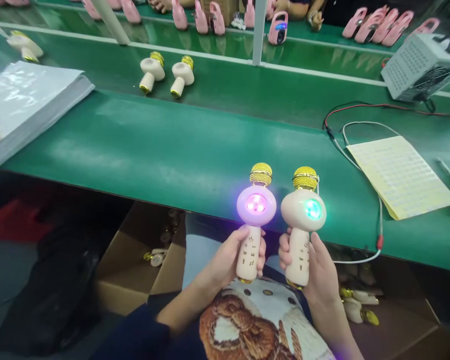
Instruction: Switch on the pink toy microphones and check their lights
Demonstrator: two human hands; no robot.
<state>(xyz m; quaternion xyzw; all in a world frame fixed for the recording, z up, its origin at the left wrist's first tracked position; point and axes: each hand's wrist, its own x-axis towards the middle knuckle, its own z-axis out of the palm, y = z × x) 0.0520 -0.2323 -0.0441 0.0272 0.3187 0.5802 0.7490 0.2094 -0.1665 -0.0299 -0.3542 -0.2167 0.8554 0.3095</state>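
Observation:
My left hand (228, 257) is closed round the handle of a cream karaoke microphone (255, 206) with a gold mesh head. Its round lamp glows pink and purple, and button marks run down the handle. A second microphone (303, 212) of the same kind stands upright in my right hand (320, 267), its lamp lit green. A thin pale cord shows beside that one's gold head. Both microphones are held side by side, a small gap apart, over the near edge of the green bench (153, 150).
Two more microphones (182, 75) lie beyond, near a stack of white sheets (41, 95). At right are a yellow written sheet (403, 175), cables and a grey metal power supply box (422, 67). Open cardboard boxes (123, 295) holding microphones sit below. Pink speakers (279, 27) and other people's hands are across the line.

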